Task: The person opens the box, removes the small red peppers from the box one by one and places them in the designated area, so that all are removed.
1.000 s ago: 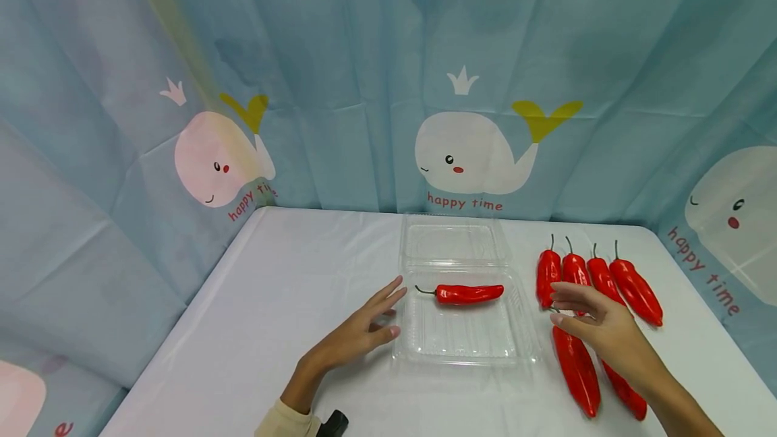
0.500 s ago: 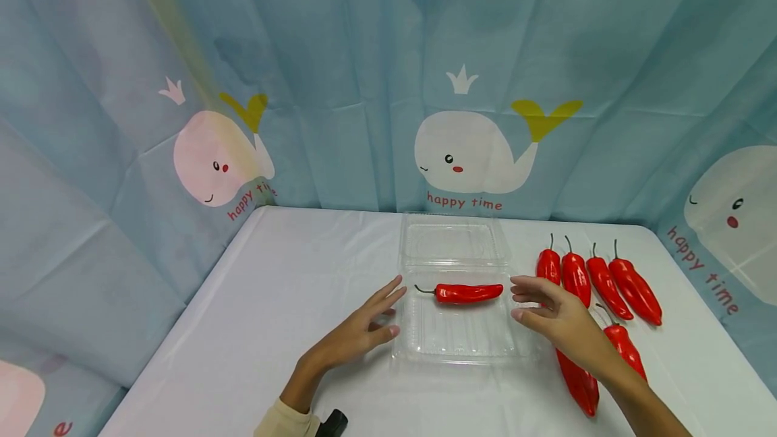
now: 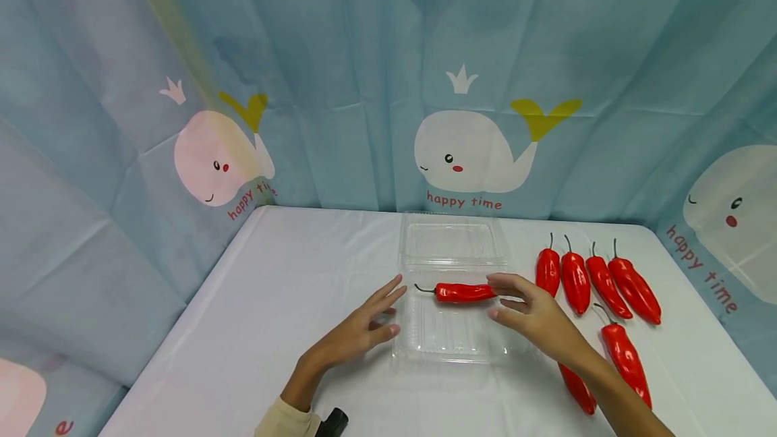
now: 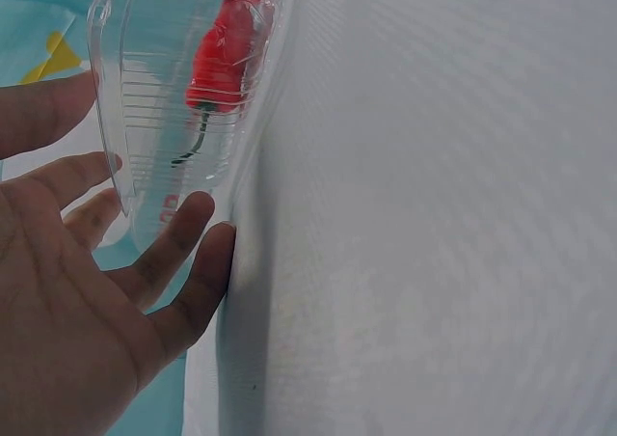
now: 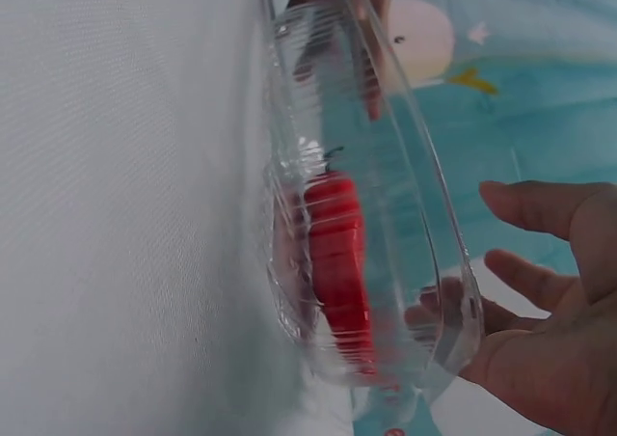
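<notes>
A red chili pepper (image 3: 461,293) with a dark green stem lies crosswise in the bottom half of a clear plastic clamshell box (image 3: 452,346), its stem toward the left. My left hand (image 3: 363,330) is spread at the box's left wall; in the left wrist view its fingertips (image 4: 198,209) are right at the plastic. My right hand (image 3: 537,319) hovers over the right rim with fingers loosely bent and thumb apart, overlapping the pepper's tip in the head view. From the right wrist, the pepper (image 5: 337,253) shows through the box wall, with nothing between the fingers.
The box lid (image 3: 452,241) lies folded back. More red peppers (image 3: 575,282) stand in a row at the right rear, stems pointing away. Nearer are another pepper (image 3: 628,363) and one (image 3: 577,386) partly behind my right forearm. A blue whale-print curtain (image 3: 340,86) hangs behind the white-covered table (image 3: 273,288).
My right hand has moved left, from above the loose peppers to the right rim of the box. My left hand and the pepper in the box have stayed in place.
</notes>
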### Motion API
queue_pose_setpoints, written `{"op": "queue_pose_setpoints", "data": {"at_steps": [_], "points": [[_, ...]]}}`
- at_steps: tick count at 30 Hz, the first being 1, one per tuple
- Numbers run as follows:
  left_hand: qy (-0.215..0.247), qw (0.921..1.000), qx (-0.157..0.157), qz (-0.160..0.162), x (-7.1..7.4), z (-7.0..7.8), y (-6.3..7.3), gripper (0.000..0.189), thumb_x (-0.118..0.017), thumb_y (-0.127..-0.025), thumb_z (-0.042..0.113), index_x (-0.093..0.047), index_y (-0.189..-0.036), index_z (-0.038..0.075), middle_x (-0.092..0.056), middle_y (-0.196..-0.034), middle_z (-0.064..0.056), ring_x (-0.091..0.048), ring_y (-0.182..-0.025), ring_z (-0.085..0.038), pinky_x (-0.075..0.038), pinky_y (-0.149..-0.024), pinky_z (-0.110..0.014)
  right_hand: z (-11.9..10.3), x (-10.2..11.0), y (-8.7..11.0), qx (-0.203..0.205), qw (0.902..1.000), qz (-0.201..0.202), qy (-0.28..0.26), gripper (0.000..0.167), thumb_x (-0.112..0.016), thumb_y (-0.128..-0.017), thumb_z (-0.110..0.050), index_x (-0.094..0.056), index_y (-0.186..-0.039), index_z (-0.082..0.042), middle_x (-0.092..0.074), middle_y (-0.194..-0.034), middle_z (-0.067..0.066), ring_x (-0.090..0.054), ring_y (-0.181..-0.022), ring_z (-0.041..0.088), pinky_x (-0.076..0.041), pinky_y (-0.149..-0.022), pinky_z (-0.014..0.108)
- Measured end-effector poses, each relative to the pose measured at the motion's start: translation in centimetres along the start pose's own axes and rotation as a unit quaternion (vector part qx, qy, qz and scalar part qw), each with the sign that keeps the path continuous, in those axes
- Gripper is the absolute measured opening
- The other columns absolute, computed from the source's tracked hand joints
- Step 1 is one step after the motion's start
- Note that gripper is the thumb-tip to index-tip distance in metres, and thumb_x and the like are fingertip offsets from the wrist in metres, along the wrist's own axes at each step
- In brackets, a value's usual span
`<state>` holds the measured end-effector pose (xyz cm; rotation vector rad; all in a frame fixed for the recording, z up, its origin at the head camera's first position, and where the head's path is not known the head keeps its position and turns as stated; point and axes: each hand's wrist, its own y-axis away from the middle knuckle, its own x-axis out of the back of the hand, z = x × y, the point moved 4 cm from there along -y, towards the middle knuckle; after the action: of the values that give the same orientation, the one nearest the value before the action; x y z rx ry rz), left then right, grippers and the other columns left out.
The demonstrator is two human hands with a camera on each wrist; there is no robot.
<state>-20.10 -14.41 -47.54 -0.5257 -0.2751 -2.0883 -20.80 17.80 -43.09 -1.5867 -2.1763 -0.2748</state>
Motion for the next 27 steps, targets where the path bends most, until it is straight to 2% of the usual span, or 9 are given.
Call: {"op": "queue_pose_setpoints", "data": {"at_steps": [6, 11, 18, 23, 27], "points": [[0.001, 1.0, 0.0, 0.001, 0.0, 0.1, 0.0, 0.068, -0.059, -0.108, 0.022, -0.03, -0.169, 0.017, -0.01, -0.179, 0.003, -0.051, -0.143, -0.036, -0.049, -0.111, -0.052, 0.1, -1.0, -0.7, 0.003, 0.9998, -0.011, 0.017, 0.063, -0.079, -0.095, -0.027, -0.055, -0.151, -0.011, -0.058, -0.152, 0.014, -0.052, -0.143, 0.04, -0.044, -0.113, 0.058], [0.0, 1.0, 0.001, 0.001, 0.0, 0.1, -0.1, 0.068, -0.059, -0.108, 0.023, -0.03, -0.169, 0.017, -0.01, -0.179, 0.004, -0.05, -0.144, -0.036, -0.049, -0.111, -0.051, 0.1, -1.7, -1.3, 0.001, 0.9985, -0.017, 0.053, 0.066, -0.081, -0.092, -0.031, -0.056, -0.152, -0.016, -0.059, -0.151, 0.011, -0.049, -0.144, 0.04, -0.041, -0.112, 0.07], [-0.005, 1.0, -0.002, 0.003, 0.0, 0.0, -0.1, 0.068, -0.059, -0.108, 0.023, -0.03, -0.169, 0.016, -0.01, -0.18, 0.003, -0.051, -0.143, -0.037, -0.05, -0.11, -0.05, 0.6, -2.5, -2.1, -0.005, 0.9971, -0.031, 0.069, 0.069, -0.082, -0.092, -0.031, -0.055, -0.153, -0.014, -0.058, -0.153, 0.012, -0.049, -0.143, 0.039, -0.042, -0.112, 0.07], [-0.002, 1.0, 0.0, 0.001, 0.0, 0.0, 0.0, 0.068, -0.059, -0.108, 0.023, -0.03, -0.169, 0.016, -0.009, -0.18, 0.003, -0.051, -0.143, -0.037, -0.05, -0.11, -0.05, 0.7, -2.7, -2.6, 0.009, 0.9966, -0.04, 0.071, 0.068, -0.083, -0.091, -0.029, -0.056, -0.152, -0.013, -0.058, -0.151, 0.012, -0.05, -0.14, 0.04, -0.048, -0.109, 0.064], [0.001, 1.0, -0.001, 0.0, 0.0, -0.1, 0.0, 0.068, -0.059, -0.108, 0.023, -0.029, -0.169, 0.017, -0.009, -0.18, 0.002, -0.05, -0.143, -0.037, -0.049, -0.111, -0.051, 0.8, -2.9, -2.9, 0.0, 0.9965, -0.04, 0.074, 0.067, -0.084, -0.09, -0.027, -0.057, -0.151, -0.015, -0.059, -0.15, 0.012, -0.051, -0.14, 0.039, -0.051, -0.108, 0.062]]}}
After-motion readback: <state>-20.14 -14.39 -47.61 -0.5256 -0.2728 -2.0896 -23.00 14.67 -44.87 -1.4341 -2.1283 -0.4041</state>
